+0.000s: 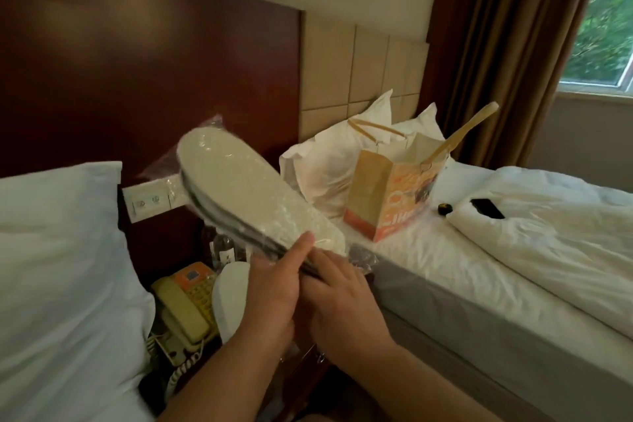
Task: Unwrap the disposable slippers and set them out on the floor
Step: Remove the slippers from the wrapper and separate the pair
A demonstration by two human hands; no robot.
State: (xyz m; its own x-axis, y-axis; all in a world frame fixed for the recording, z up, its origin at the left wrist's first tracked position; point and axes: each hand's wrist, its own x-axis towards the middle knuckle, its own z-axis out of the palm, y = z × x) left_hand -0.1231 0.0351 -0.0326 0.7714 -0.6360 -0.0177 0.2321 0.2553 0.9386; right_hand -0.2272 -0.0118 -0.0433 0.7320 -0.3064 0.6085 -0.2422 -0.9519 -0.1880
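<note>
A flat pair of white disposable slippers (239,192) in clear plastic wrap is held up in the air between two beds, soles facing me, toe end pointing up and left. My left hand (274,291) grips the near end from below, thumb pressed on the sole. My right hand (342,301) pinches the same end and the loose plastic (363,259) there. Another white slipper-shaped piece (229,298) lies on the nightstand below, partly hidden by my left hand.
A yellow and orange telephone (185,305) sits on the nightstand, with bottles (222,245) behind it. A white pillow (61,267) lies left. On the right bed stand a paper bag (387,195), a white plastic bag (325,161), and a black device (487,208).
</note>
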